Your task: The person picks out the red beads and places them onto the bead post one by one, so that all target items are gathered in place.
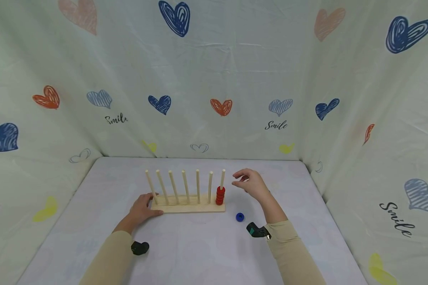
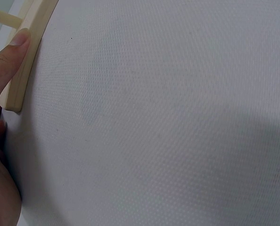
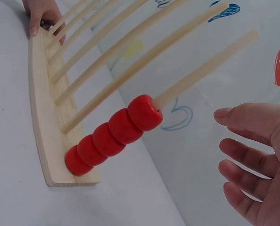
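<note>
Pale wood runs across a white cloth-covered table [image 1: 199, 249], where a person's left hand [image 1: 141, 208] grips the left end of a long, low wooden base [image 1: 194, 209] carrying seven slim, round wooden pegs [image 1: 185, 186]. The thumb lies along the front edge; the other fingers reach behind the wood, partly hidden in the head view and mostly out of sight in the left wrist view, which catches only one end of the base and part of one peg.

Glossy red, rounded beads [image 1: 220, 196] sit stacked on the rightmost peg, touching one another and hiding its foot; the right wrist view shows five, though from the head they nearly merge.

Just right of that peg, the right hand [image 1: 254, 185] hangs above the table, apart from the wood, its fingers loosely bent and a wide gap between thumb and fingertips. The right wrist view cuts it off at the frame's edge and crops the tops of several pegs. One small, round blue bead [image 1: 238, 219] with a dark hole rests on the cloth in front of the base's right end, visible only from the head. Beige sleeves [image 1: 108, 259] run out of frame below.
</note>
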The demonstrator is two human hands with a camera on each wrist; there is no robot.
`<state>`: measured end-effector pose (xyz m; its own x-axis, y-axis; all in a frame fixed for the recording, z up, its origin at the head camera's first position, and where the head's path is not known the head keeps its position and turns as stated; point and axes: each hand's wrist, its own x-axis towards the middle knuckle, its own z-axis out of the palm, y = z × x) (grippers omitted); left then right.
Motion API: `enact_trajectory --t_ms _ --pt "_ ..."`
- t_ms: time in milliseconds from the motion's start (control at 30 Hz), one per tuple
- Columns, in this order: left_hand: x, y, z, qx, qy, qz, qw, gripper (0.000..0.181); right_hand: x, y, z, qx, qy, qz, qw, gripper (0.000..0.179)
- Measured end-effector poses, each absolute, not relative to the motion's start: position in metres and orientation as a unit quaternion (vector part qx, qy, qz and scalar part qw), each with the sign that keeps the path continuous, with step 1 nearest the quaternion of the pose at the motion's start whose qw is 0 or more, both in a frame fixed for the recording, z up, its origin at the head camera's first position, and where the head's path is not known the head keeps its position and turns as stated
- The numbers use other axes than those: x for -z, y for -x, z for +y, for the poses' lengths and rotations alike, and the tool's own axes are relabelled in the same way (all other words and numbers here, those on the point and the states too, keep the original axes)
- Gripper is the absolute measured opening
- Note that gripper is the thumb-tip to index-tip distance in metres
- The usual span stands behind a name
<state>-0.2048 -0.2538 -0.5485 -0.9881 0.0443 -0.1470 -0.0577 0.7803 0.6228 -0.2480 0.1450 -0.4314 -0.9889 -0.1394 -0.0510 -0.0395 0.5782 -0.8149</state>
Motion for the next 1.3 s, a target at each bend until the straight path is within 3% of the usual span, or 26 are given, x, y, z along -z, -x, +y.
enact_trajectory --t_ms 1300 --pt "0.551 0.204 -0.256 -0.334 -0.004 0.940 0.070 0.080 0.485 0.259 0.170 0.427 0.009 0.902 0.060 0.030"
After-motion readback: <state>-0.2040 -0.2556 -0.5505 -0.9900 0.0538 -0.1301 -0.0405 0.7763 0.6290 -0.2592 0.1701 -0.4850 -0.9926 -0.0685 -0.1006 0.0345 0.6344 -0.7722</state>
